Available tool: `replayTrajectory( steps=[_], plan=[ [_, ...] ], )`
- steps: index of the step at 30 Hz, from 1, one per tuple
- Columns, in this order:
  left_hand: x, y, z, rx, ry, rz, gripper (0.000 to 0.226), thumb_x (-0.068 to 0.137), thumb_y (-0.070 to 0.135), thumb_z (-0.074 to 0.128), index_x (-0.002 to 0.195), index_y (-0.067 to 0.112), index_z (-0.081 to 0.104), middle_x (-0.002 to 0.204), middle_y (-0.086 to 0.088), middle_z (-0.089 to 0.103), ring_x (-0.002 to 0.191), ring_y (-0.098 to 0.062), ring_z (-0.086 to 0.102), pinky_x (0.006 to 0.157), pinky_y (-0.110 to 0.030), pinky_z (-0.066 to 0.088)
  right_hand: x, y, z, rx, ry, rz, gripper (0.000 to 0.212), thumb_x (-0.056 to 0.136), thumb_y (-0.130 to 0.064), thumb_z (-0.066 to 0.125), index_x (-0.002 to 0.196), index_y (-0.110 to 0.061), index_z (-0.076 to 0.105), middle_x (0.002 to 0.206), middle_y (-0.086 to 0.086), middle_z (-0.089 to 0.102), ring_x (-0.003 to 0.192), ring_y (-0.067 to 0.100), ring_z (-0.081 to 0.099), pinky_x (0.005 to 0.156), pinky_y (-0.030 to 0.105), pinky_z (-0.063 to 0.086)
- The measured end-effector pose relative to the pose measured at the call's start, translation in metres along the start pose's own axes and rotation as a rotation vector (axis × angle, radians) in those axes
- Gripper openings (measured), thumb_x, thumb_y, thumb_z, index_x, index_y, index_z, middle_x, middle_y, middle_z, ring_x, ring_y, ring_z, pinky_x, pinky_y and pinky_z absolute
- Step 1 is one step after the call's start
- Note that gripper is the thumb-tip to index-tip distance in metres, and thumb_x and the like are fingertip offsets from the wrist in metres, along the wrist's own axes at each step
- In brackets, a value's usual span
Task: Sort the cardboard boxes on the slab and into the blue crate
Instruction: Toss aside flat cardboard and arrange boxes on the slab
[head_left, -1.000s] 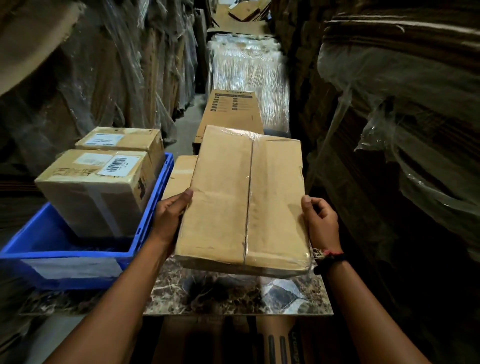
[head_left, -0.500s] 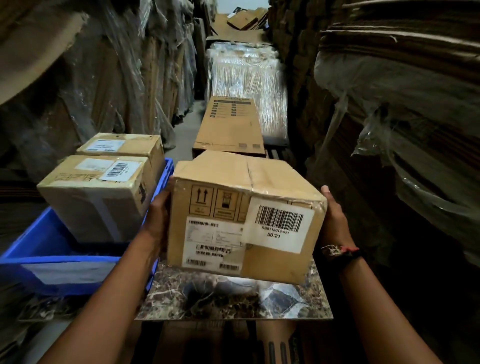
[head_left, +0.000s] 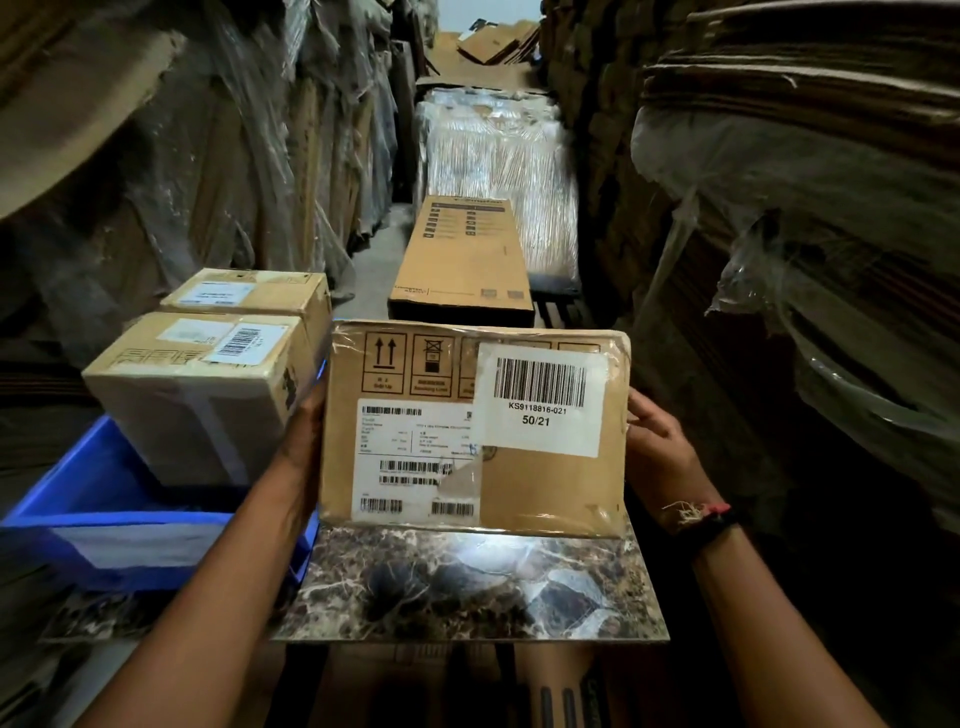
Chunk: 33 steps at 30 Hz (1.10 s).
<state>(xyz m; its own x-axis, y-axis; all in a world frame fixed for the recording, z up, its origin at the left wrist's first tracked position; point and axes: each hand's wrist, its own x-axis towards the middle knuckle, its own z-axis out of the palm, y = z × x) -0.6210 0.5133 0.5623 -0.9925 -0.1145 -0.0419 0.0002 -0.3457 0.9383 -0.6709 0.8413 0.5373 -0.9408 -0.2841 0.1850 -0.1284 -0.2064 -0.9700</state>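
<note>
Slab (head_left: 467, 587) of dark veined marble lies nearest me, and on its far part stands the cardboard box (head_left: 545, 483), upright on its lower edge, its labelled face with the big barcode sticker turned toward me. My left hand (head_left: 306, 441) presses on the box's left side; its fingers are hidden behind the cardboard, so I cannot tell how they lie. My right hand (head_left: 660, 452), with a wristband (head_left: 701, 514) at the wrist, is flat against the right side, fingers fairly straight. Just left of the slab sits the blue crate (head_left: 104, 499), holding a near labelled box (head_left: 192, 410) and a far labelled box (head_left: 249, 293) touching behind it. Beyond lies a long flat carton (head_left: 462, 260), then a shrink-wrapped pallet (head_left: 498, 156). Stacked cardboard sheets (head_left: 805, 156) wall the right.
</note>
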Motion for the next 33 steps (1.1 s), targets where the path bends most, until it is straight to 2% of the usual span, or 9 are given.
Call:
replayTrajectory(
  steps=[3,7,13,16,17,22,26,31,33],
  plan=[
    [0.005,-0.007,-0.012,-0.002,0.007,-0.039,0.078,0.029,0.072,0.084,0.084,0.019,0.066,0.074,-0.003,0.071,0.064,-0.020,0.070,0.054,-0.031,0.057,0.000,0.003,-0.002,-0.041,-0.004,-0.005,0.076,0.073,-0.023,0.070,0.141,-0.002,0.043,0.136,0.023,0.053,0.130,0.039,0.048,0.109,0.058,0.035],
    [0.002,-0.009,-0.008,0.003,0.106,-0.033,0.040,0.062,0.058,0.062,0.059,0.020,0.072,0.059,0.000,0.069,0.052,-0.017,0.067,0.043,-0.025,0.053,0.001,0.005,0.002,-0.207,0.024,-0.006,0.060,0.085,-0.024,0.068,0.138,-0.003,0.049,0.128,0.016,0.062,0.122,0.032,0.057,0.102,0.056,0.044],
    [-0.002,-0.016,-0.002,-0.008,0.185,-0.051,0.066,0.102,0.029,0.037,0.046,0.016,0.069,0.044,0.003,0.063,0.036,-0.008,0.060,0.033,-0.020,0.045,0.003,0.008,0.007,-0.293,0.106,0.022,0.079,0.062,-0.070,0.073,0.119,-0.016,0.067,0.103,0.003,0.073,0.090,0.013,0.070,0.076,0.024,0.055],
    [-0.005,-0.021,-0.003,0.060,0.213,-0.097,0.054,0.105,0.023,0.033,0.063,0.016,0.066,0.042,0.006,0.062,0.036,-0.004,0.058,0.036,-0.016,0.045,0.006,0.012,0.006,-0.345,0.101,0.079,0.016,0.087,-0.046,0.063,0.093,-0.039,0.076,0.089,-0.006,0.075,0.083,0.013,0.067,0.076,0.030,0.056],
    [-0.001,-0.027,-0.009,0.095,0.233,-0.109,0.043,0.105,0.023,0.035,0.071,0.014,0.061,0.045,0.006,0.063,0.036,-0.003,0.058,0.036,-0.016,0.045,0.009,0.017,0.003,-0.379,0.107,0.084,0.022,0.093,-0.030,0.058,0.087,-0.040,0.077,0.085,-0.007,0.076,0.082,0.014,0.067,0.076,0.033,0.055],
    [0.023,-0.053,-0.031,0.192,0.320,-0.191,0.035,0.101,0.040,0.046,0.080,0.018,0.065,0.092,-0.012,0.070,0.066,-0.022,0.062,0.063,-0.030,0.049,0.009,0.035,-0.003,-0.399,0.138,0.199,0.029,0.099,-0.012,0.051,0.089,-0.024,0.074,0.087,0.004,0.076,0.081,0.013,0.068,0.075,0.040,0.055],
    [0.027,-0.070,-0.037,0.247,0.316,-0.281,0.050,0.096,0.055,0.047,0.074,0.022,0.077,0.094,-0.011,0.074,0.087,-0.031,0.066,0.088,-0.043,0.051,0.012,0.057,-0.005,-0.401,0.161,0.293,0.031,0.100,-0.014,0.049,0.087,-0.023,0.076,0.083,0.007,0.075,0.084,0.025,0.063,0.076,0.041,0.054],
    [0.050,-0.118,-0.058,0.209,0.282,-0.382,0.088,0.033,0.091,0.069,0.081,0.019,0.079,0.104,-0.024,0.071,0.091,-0.036,0.067,0.089,-0.046,0.053,0.015,0.078,-0.008,-0.326,0.201,0.426,0.026,0.101,-0.015,0.047,0.106,-0.008,0.071,0.091,0.010,0.074,0.080,0.020,0.067,0.075,0.034,0.056],
    [0.058,-0.139,-0.068,0.224,0.266,-0.405,0.087,0.040,0.094,0.064,0.092,0.026,0.080,0.109,-0.018,0.072,0.101,-0.035,0.068,0.099,-0.055,0.049,0.013,0.087,-0.010,-0.311,0.215,0.469,0.027,0.101,-0.013,0.046,0.112,-0.001,0.067,0.085,0.009,0.074,0.083,0.027,0.067,0.079,0.042,0.056]
  ],
)
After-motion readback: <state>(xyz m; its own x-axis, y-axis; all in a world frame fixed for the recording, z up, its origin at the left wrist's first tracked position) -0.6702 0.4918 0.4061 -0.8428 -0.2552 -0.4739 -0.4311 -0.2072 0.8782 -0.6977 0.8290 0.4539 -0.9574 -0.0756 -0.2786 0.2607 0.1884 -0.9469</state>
